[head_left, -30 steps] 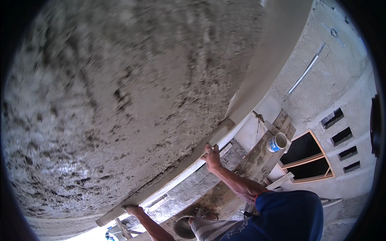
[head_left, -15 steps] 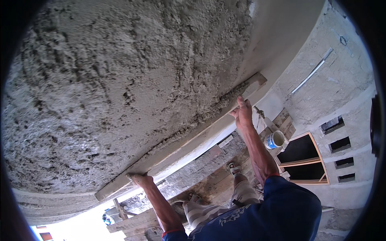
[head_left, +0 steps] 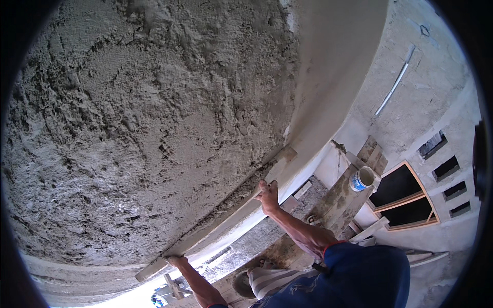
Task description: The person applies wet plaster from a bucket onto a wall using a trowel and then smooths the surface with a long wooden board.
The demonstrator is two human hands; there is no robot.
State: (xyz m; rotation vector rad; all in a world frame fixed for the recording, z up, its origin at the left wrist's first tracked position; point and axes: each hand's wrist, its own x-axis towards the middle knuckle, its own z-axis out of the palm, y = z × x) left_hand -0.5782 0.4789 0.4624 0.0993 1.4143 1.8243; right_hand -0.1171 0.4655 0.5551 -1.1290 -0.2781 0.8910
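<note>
A long straight board lies slantwise against a rough surface of wet grey mortar, with a ridge of loose mortar along its upper edge. Near the board's lower left end, my left hand grips its edge, fingers partly hidden behind it. Farther up toward the right end, my right hand is closed on the same board with the arm stretched out. A smooth grey band runs beside the rough mortar at the right.
Below are scaffold planks bearing a white and blue bucket. A wooden window frame and several square openings are in the right wall. Another bucket shows at lower left beside a wooden support.
Both hands and the board sit lower in the picture, the right end most of all. My right hand has come down and left with it. The whole view has shifted too.
</note>
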